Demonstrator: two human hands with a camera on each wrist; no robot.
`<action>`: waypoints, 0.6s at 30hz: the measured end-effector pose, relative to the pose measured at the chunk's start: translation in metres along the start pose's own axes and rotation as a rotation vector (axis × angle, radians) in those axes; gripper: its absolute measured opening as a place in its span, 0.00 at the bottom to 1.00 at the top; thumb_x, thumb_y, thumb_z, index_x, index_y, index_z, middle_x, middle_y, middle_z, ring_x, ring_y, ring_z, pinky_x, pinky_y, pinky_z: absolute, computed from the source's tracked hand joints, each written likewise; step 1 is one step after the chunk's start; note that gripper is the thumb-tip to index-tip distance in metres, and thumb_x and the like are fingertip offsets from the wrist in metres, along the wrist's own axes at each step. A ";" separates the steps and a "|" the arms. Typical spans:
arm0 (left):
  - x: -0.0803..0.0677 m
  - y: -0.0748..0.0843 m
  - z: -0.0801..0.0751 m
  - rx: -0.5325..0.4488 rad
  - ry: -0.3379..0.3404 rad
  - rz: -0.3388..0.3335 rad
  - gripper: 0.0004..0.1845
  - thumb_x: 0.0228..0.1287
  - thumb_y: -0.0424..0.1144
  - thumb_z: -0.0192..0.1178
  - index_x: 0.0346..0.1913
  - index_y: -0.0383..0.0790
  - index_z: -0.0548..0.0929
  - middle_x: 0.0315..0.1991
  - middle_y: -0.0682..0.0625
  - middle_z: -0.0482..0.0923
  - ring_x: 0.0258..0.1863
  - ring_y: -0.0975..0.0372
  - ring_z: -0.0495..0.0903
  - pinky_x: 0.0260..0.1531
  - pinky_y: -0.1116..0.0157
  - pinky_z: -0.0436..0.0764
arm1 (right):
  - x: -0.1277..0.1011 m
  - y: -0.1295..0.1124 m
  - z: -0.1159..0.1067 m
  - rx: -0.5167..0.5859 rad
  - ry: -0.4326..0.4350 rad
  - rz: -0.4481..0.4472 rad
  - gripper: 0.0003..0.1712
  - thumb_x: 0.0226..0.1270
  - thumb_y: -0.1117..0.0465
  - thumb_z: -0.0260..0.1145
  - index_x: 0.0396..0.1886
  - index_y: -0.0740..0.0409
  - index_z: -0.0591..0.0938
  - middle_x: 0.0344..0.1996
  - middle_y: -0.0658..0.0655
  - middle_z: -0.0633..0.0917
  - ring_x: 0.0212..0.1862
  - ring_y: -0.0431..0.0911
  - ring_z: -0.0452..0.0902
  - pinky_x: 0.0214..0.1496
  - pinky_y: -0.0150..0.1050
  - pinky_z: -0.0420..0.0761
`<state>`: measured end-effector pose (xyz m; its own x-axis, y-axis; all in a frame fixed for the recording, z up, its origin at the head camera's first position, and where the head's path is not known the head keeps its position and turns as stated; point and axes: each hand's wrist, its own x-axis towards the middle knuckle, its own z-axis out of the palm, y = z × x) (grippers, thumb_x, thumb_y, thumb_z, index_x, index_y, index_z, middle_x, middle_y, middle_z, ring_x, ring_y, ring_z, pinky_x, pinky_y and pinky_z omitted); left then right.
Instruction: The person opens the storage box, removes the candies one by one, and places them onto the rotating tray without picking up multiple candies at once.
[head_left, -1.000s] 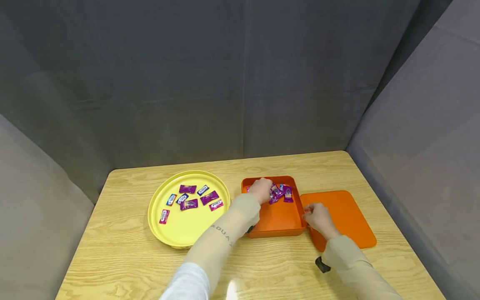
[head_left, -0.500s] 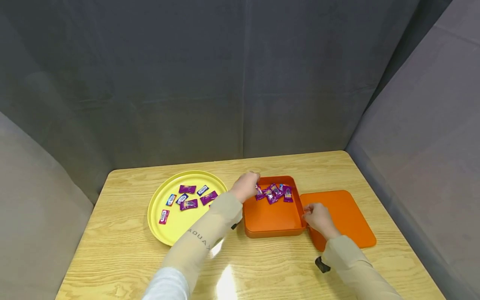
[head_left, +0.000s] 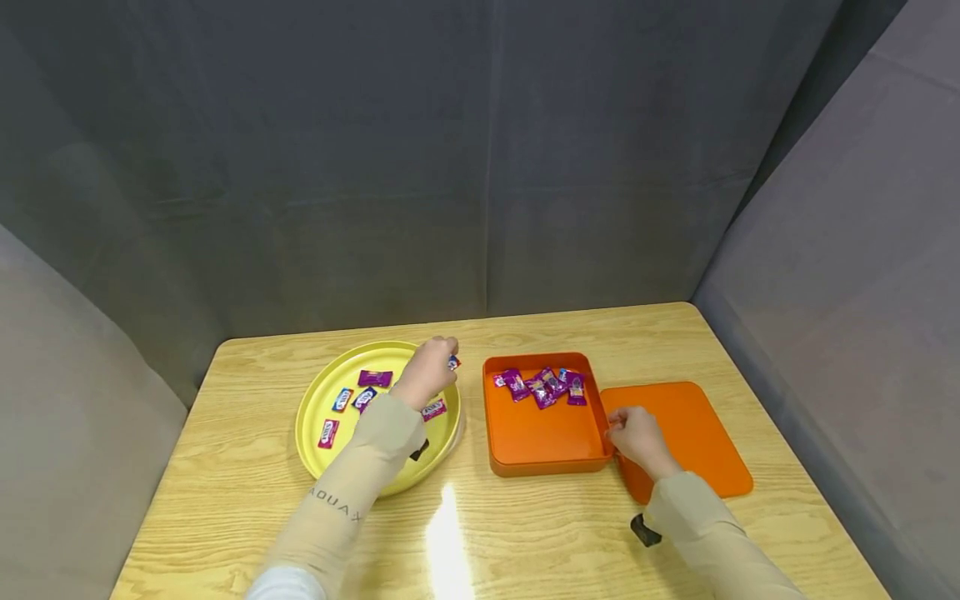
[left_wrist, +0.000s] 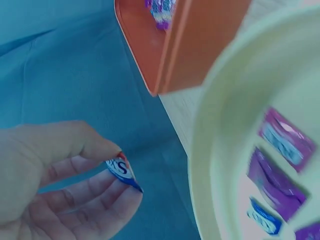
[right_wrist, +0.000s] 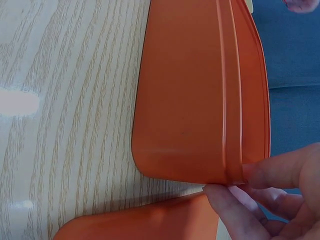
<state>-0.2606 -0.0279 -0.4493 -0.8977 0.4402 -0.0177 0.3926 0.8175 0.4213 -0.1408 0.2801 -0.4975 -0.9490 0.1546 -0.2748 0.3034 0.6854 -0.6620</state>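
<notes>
1. Here, the left hand (head_left: 427, 371) hangs over the far right rim of the yellow plate (head_left: 322, 454), thumb and fingers pinched on a small blue wrapped candy (head_left: 453, 362); the other fingers curl loosely beneath it.
2. The right hand (head_left: 637, 435) rests at the near right corner of the orange box (head_left: 543, 442), fingertips gripping its wall; the orange lid (head_left: 690, 433) lies flat just beside the box, toward the table's right edge.
3. The candy looks very light, with a thin, slick, crinkly wrapper, so it probably slips easily; a pinch across its middle seems safer than holding a twisted end.
4. The head view shows the layout: plate toward the table's (head_left: 540, 533) left, box in the middle, purple candies (head_left: 543, 387) along the box's far wall, more candies (head_left: 375, 379) scattered on the plate.
5. The left wrist view shows the pinch (left_wrist: 122, 172) close, with white lettering on the wrapper, which the head view leaves tiny.
6. The right wrist view alone shows the fingertips (right_wrist: 225, 197) clamping the box's lower wall (right_wrist: 200, 100).
</notes>
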 end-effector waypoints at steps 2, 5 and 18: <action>-0.007 -0.009 -0.002 -0.006 0.015 -0.017 0.16 0.45 0.23 0.59 0.42 0.29 0.77 0.37 0.41 0.76 0.32 0.55 0.75 0.34 0.62 0.78 | 0.000 0.000 0.000 -0.004 0.001 0.000 0.16 0.56 0.72 0.59 0.44 0.77 0.76 0.23 0.57 0.76 0.22 0.44 0.68 0.23 0.33 0.71; -0.019 -0.023 -0.004 -0.011 0.021 -0.061 0.17 0.43 0.23 0.59 0.42 0.30 0.78 0.37 0.41 0.76 0.32 0.55 0.74 0.33 0.61 0.76 | 0.001 0.000 0.000 -0.011 0.004 0.005 0.16 0.56 0.72 0.59 0.44 0.77 0.76 0.23 0.57 0.77 0.22 0.44 0.67 0.23 0.33 0.71; -0.064 -0.085 0.002 -0.114 -0.043 -0.236 0.18 0.45 0.23 0.63 0.43 0.28 0.77 0.41 0.39 0.78 0.24 0.59 0.70 0.23 0.66 0.72 | 0.000 -0.001 0.000 -0.014 0.000 0.005 0.16 0.57 0.71 0.59 0.44 0.77 0.76 0.25 0.59 0.78 0.23 0.45 0.68 0.24 0.33 0.71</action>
<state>-0.2366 -0.1251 -0.4856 -0.9515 0.2598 -0.1648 0.1464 0.8535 0.5000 -0.1415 0.2798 -0.4968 -0.9476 0.1581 -0.2777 0.3066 0.6946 -0.6508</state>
